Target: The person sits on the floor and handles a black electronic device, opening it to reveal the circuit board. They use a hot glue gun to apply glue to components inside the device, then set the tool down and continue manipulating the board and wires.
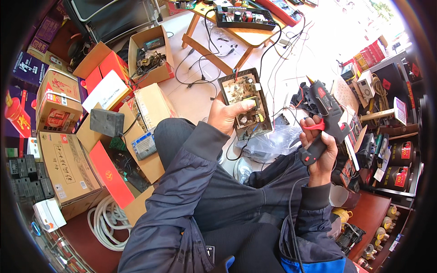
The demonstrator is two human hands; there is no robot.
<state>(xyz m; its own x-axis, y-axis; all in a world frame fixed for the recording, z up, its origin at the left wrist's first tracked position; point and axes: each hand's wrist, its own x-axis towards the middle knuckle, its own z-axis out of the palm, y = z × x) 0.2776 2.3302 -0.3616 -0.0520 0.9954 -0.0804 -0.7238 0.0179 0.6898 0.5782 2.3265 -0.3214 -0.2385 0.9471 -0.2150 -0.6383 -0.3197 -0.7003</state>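
Note:
My left hand [222, 114] grips a circuit board in a shallow black case [242, 88], its thumb pressed over the parts near the middle. Thin wires run from the board's lower end. My right hand [323, 161] is wrapped round the handle of a black hot glue gun [324, 101], with fingers at its red trigger. The gun's yellowish nozzle points up and away from me, apart from the board. A dark cord [292, 218] trails from the gun down past my right sleeve. Beneath the board lies a clear plastic bag [277, 142], near my shoe [242, 169].
On a low wooden table [236, 34] ahead sits an opened black device [246, 17]. Cables [200, 70] lie across the pale floor. Cardboard boxes [63, 166] and a coiled white hose [105, 223] crowd the left. Shelves [393, 150] with tools and boxes line the right.

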